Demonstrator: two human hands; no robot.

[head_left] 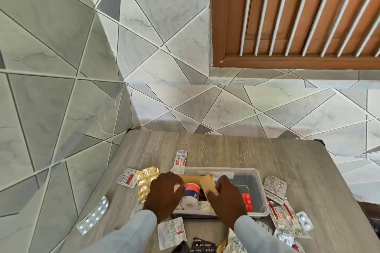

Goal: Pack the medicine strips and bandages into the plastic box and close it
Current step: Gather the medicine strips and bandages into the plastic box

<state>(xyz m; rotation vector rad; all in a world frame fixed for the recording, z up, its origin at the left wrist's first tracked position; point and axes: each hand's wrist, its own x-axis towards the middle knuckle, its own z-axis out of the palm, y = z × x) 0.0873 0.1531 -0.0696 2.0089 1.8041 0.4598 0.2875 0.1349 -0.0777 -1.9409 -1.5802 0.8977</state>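
A clear plastic box is seen on the wooden table, nearer the table's near edge than its far edge, with its long axis running left to right, parallel to the near edge. The box is open at the top. Inside it, a tan bandage is stretched along the box's far wall, its length following the box's long axis. A white tape roll with a red and blue label is lying on its side in the left half, its hollow core pointed toward the near edge. A red blister strip is lying flat on the box floor in the right half.

The left hand is placed over the box's left end with fingers curled down against the tape roll and the bandage's left end; whether they are gripped cannot be told. The bandage's folded right part is pinched by the curled fingers of the right hand.

Loose strips are scattered around the box: a gold strip just left of it, a silver strip toward the table's left edge and lying diagonally, a white sachet beyond the box's far left corner, and several foil strips by its right end.
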